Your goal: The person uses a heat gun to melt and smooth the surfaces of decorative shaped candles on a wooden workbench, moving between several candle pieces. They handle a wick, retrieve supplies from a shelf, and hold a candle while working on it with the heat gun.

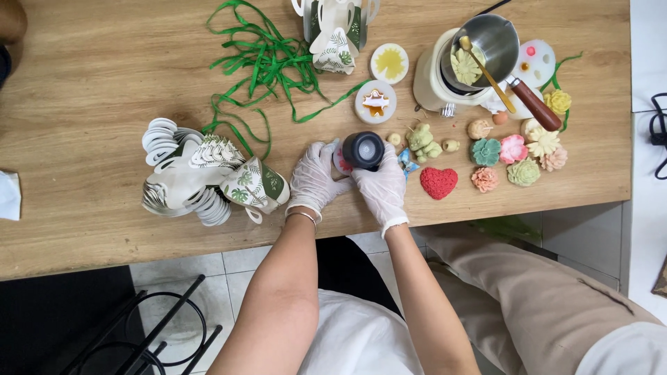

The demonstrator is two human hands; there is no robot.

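Head view: right hand (383, 186) grips dark cylindrical tool (363, 149), upright; left hand (314, 179) steadies small round pink-white piece (341, 162) beneath.

Counts, relative to the metal melting pot (486, 42): one red heart-shaped wax piece (438, 182) below it; six flower-shaped wax pieces (486, 151) below right; two round white moulds (389, 62) to its left; one gold spoon (486, 73) inside.

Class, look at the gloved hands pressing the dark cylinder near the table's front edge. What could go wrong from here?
1. The dark cylinder, gripped by the right hand and steadied by the left hand, could slip and knock the small blue piece beside it.
2. The red heart lies close to the table edge; a nudge might drop it.
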